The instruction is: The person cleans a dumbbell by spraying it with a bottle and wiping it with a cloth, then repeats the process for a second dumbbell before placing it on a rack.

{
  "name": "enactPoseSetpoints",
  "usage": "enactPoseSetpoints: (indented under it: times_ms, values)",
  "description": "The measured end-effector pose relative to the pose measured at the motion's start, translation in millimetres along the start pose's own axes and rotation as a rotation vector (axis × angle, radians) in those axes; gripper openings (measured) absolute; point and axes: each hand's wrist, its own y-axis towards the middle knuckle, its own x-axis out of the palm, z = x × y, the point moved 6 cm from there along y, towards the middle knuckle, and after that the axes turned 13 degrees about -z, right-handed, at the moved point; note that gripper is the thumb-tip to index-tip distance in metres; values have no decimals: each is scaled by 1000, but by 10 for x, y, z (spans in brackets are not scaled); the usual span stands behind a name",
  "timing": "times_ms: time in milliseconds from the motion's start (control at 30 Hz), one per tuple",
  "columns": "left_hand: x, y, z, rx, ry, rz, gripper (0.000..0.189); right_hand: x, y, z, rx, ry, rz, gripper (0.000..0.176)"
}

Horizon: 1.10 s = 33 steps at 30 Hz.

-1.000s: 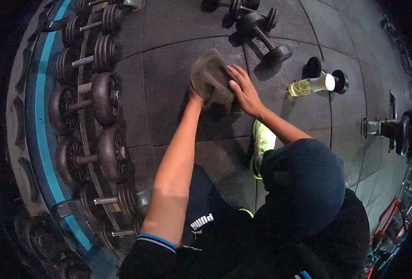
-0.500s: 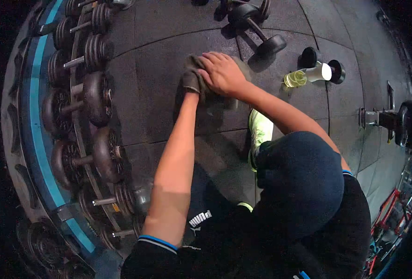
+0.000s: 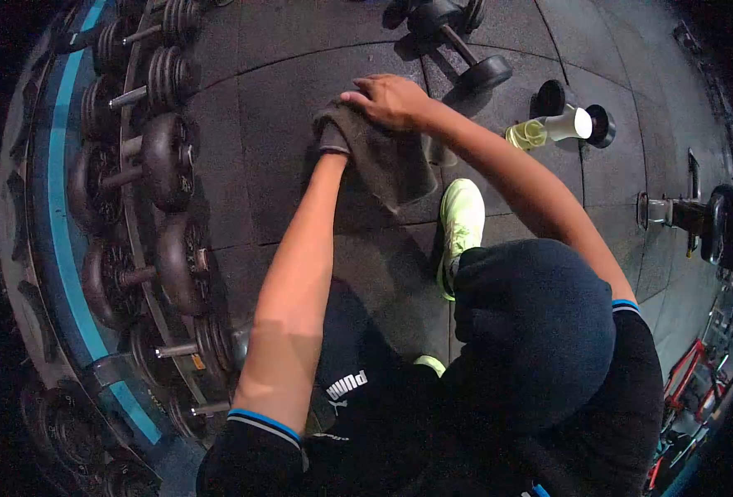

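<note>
A dark grey-brown cloth (image 3: 395,166) is draped over my left hand (image 3: 333,137) and hangs down toward the floor. My left hand's fingers are hidden under it; a grey edge circles the wrist. My right hand (image 3: 390,101) rests on the upper part of the cloth, fingers stretched to the left and thumb apart. Behind the cloth's right side a grey rounded object (image 3: 441,151) shows in part; its kind is hidden. To the right, a spray bottle (image 3: 549,129) with yellowish liquid and a white part lies near a small dumbbell (image 3: 602,127).
A rack with several dumbbells (image 3: 170,161) runs along the left, beside a blue strip (image 3: 62,199). A larger dumbbell (image 3: 484,74) lies on the dark mat floor (image 3: 275,108) ahead. My yellow-green shoe (image 3: 463,217) and bent knee (image 3: 536,331) are close by. Bench equipment (image 3: 673,211) stands at right.
My right hand has shifted slightly up and left over the cloth. The cloth, bunched before, now hangs spread out to the lower right. My view has shifted a little.
</note>
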Motion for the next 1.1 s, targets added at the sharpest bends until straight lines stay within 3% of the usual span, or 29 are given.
enactPoseSetpoints:
  times_ms: [100, 233, 300, 367, 433, 567, 633, 667, 733, 800, 867, 967, 1033, 1100]
  values:
    - [-255, -223, 406, 159, 41, 80, 46, -4, -405, -188, -249, -156, 377, 67]
    - [-31, -300, 306, 219, 568, 351, 42, 253, -1070, -415, -153, -428, 299, 76]
    - [95, -87, 70, 152, 351, 318, 39, 240, -994, -340, -203, -429, 267, 81]
    - [8, -173, 277, 167, 337, 327, 34, 143, -928, -306, -266, -415, 291, 83]
    - [-78, -274, 493, 249, 189, 380, 30, 45, -793, -233, -276, -373, 344, 94]
    - [-32, -322, 531, 311, -813, 493, 25, -106, -374, 66, -140, -160, 246, 103]
    - [271, -96, 152, 177, -1124, 303, 25, -103, -153, 224, 7, -25, 82, 103]
    - [341, -40, 51, 161, -1186, 209, 26, -146, -133, 207, 37, 46, 83, 90]
    - [181, -85, 64, 365, -959, 37, 28, -92, -251, 73, -36, -83, 183, 81]
    - [177, -253, 173, 224, -405, 163, 37, -18, -565, -193, -122, -227, 339, 68]
    - [201, -459, 239, 93, 44, 322, 46, 52, -890, -362, -206, -340, 440, 74]
    - [126, -538, 286, -42, 128, 230, 61, -8, -1006, -250, -255, -279, 415, 86]
    - [82, -464, 423, -81, 194, -7, 63, -16, -1071, -105, -207, -195, 389, 93]
    - [22, -431, 578, 57, -103, 156, 59, -48, -1107, 42, -101, -120, 392, 99]
